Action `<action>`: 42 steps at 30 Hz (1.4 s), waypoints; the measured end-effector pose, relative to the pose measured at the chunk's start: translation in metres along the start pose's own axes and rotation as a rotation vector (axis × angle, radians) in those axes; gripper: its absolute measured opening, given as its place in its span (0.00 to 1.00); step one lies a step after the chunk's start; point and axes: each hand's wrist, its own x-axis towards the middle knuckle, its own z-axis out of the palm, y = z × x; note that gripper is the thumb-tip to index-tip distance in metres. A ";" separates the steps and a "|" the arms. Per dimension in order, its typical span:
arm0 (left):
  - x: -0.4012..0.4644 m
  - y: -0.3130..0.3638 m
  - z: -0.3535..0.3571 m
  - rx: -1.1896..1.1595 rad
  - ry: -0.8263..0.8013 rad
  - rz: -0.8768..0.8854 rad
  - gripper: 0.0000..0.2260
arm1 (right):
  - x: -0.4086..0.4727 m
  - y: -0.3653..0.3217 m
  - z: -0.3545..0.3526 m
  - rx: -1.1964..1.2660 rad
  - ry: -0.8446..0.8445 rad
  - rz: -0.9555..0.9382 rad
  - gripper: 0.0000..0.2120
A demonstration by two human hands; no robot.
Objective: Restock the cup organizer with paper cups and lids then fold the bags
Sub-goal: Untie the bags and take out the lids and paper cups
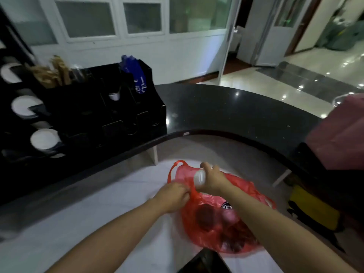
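A reception or café service area in a commercial building is showing here: a curved black stone bench (246,113) is carrying a black cup organizer (94,119) with white lids (44,139), while polished tile floor (295,75) and glazed partitions (137,18) are stretching behind.

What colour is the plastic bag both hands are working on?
Red, translucent. The bag shows best in the head view, lying on the white surface below the counter.

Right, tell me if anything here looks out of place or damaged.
Nothing looks spilled or broken. The only oddity is a pale chip on the dark counter's front edge, right of the black cup organizer. The picture is blurred, so small faults could be missed.
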 end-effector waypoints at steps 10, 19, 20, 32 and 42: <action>-0.196 -0.046 0.009 0.069 0.238 -0.451 0.18 | -0.036 -0.121 0.057 -0.153 -0.187 -0.403 0.37; -0.366 -0.082 0.039 0.015 0.228 -0.762 0.27 | -0.105 -0.235 0.156 -0.284 -0.344 -0.617 0.35; -0.382 -0.086 0.043 0.001 0.225 -0.781 0.28 | -0.112 -0.245 0.167 -0.304 -0.355 -0.629 0.35; -0.556 -0.162 0.113 0.006 0.082 -0.853 0.30 | -0.187 -0.334 0.332 -0.558 -0.493 -0.700 0.41; -0.570 -0.180 0.133 -0.010 0.165 -0.805 0.28 | -0.207 -0.346 0.400 -0.736 -0.432 -0.735 0.46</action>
